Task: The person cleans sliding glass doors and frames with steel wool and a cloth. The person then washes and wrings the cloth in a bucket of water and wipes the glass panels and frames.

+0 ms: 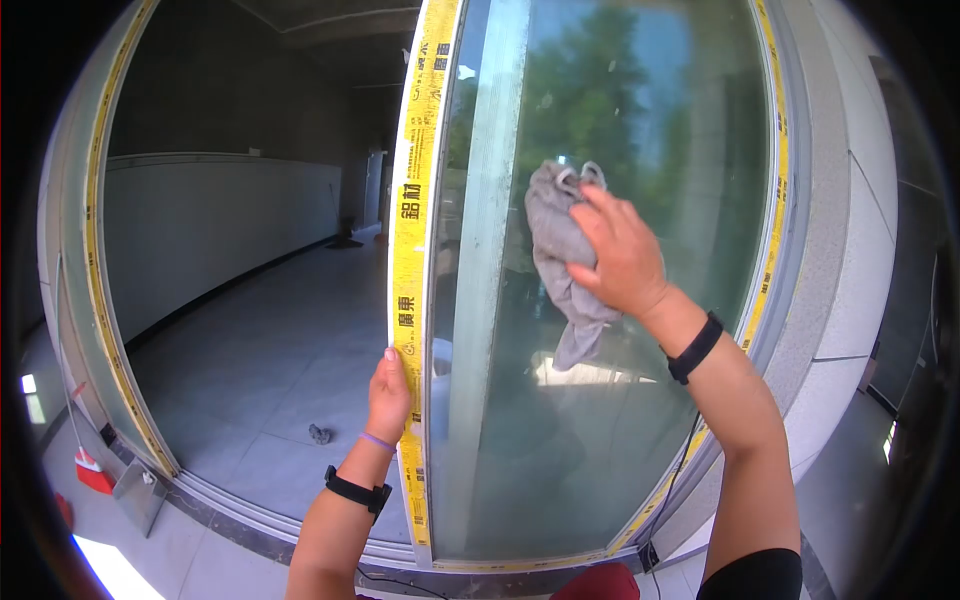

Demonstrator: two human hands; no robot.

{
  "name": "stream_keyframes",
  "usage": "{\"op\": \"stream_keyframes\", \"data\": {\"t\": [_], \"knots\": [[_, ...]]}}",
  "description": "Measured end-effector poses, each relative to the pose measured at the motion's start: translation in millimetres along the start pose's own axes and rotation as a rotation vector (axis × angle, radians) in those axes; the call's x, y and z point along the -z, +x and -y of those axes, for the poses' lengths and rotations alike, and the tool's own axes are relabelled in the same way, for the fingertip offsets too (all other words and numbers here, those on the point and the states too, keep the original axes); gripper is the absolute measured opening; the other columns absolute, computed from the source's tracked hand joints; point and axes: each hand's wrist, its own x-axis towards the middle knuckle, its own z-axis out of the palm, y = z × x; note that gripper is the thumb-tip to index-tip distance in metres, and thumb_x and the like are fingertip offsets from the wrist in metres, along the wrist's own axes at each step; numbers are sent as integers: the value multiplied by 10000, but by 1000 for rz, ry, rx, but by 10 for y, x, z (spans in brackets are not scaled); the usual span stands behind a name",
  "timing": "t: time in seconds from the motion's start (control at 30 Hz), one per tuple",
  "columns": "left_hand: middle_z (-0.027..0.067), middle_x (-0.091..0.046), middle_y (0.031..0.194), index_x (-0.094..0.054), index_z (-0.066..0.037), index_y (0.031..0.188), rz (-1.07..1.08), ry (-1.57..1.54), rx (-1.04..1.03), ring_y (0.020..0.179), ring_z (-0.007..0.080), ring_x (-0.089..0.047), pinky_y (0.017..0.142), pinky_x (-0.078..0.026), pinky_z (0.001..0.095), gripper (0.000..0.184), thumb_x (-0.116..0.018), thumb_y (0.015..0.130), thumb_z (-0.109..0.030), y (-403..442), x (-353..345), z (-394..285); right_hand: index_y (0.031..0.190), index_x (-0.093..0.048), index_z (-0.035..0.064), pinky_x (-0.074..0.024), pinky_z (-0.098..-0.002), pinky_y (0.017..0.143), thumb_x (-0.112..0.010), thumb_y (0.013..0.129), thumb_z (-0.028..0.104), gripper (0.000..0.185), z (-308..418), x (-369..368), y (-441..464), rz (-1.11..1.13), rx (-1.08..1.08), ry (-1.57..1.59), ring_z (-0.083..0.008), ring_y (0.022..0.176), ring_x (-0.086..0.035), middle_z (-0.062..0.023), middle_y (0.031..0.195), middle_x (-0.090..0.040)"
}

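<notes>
My right hand presses a crumpled grey cloth against the glass pane of a sliding door, its fingers bent over the cloth's right side. The cloth's lower end hangs below the palm. My left hand grips the edge of the door's upright frame, which is covered with yellow printed tape. The thumb lies on the front of the frame; the other fingers are mostly hidden.
Left of the door frame an opening shows a grey tiled floor with a small dark crumpled piece on it. A red broom and a dustpan stand outside at lower left. A black cable runs at lower right.
</notes>
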Motion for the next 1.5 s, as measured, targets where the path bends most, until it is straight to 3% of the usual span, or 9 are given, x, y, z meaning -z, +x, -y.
{"op": "stream_keyframes", "data": {"t": [0.13, 0.23, 0.43, 0.7, 0.83, 1.13, 1.37, 1.43, 1.5], "knots": [[51, -575, 865, -555, 5, 997, -40, 13, -40, 798, 124, -503, 725, -425, 270, 582, -293, 963, -513, -14, -11, 14, 1256, -473, 88, -420, -438, 857, -678, 757, 420, 634, -988, 269, 618, -334, -349, -771, -326, 1025, -498, -103, 1239, -480], [50, -573, 869, -549, 11, 1021, 40, -42, -13, 798, 125, -502, 724, -424, 267, 582, -290, 967, -508, -13, 30, 18, 1341, -363, 68, -377, -483, 892, -596, 806, 510, 732, -1096, 82, 514, -361, -378, -169, -350, 1116, -449, -146, 1264, -456], [65, -569, 881, -547, 27, 1014, 0, -11, -47, 786, 124, -493, 709, -421, 261, 615, -270, 966, -519, -5, 8, 62, 1348, -309, 194, -233, -698, 906, -763, 557, 512, 965, 818, -400, -1376, 134, -218, 35, -487, 1192, -328, -197, 1360, -320], [32, -549, 839, -547, 8, 1015, -10, -71, 5, 736, 108, -484, 656, -410, 238, 612, -286, 956, -542, 16, 4, 68, 1057, -618, 99, -427, -400, 881, -512, 803, 245, 311, 1318, -275, -3102, 1261, 81, 374, -274, 969, -537, -86, 979, -563], [19, -535, 830, -543, -11, 1021, -38, -87, 26, 715, 96, -476, 632, -405, 228, 607, -282, 953, -554, -2, 19, 52, 1115, -615, 196, -402, -474, 911, -693, 617, 348, 526, 10, 257, -1966, 226, -149, -15, -358, 996, -499, -152, 1029, -557], [32, -540, 796, -553, -16, 978, -128, -9, 53, 694, 105, -496, 612, -416, 220, 611, -285, 948, -564, -1, 30, 46, 1382, -271, 66, -308, -435, 1015, -722, 641, 380, 923, -1838, 644, -830, -146, -754, 85, -393, 1208, -351, -175, 1331, -379], [34, -544, 810, -559, -19, 992, -107, -5, 48, 691, 110, -496, 614, -415, 225, 610, -305, 941, -570, -46, -19, -48, 1288, -262, -27, -286, -550, 1001, -728, 592, 372, 928, 530, 48, -3910, -19, -672, -26, -509, 1167, -338, -304, 1255, -350], [34, -545, 819, -560, -16, 1006, -110, -1, 49, 696, 110, -497, 616, -417, 224, 612, -306, 942, -569, -22, 10, -17, 1252, -359, 40, -345, -519, 961, -769, 558, 399, 883, 1281, 197, -4469, 856, -1115, 193, -441, 1137, -421, -247, 1266, -391], [34, -546, 828, -560, -13, 1021, -127, -20, 45, 700, 111, -498, 619, -418, 224, 614, -306, 942, -567, 7, 15, 46, 1260, -391, 67, -381, -488, 948, -777, 551, 403, 874, 1470, 325, -4526, 753, -596, 164, -392, 1172, -420, -206, 1250, -440]]}}
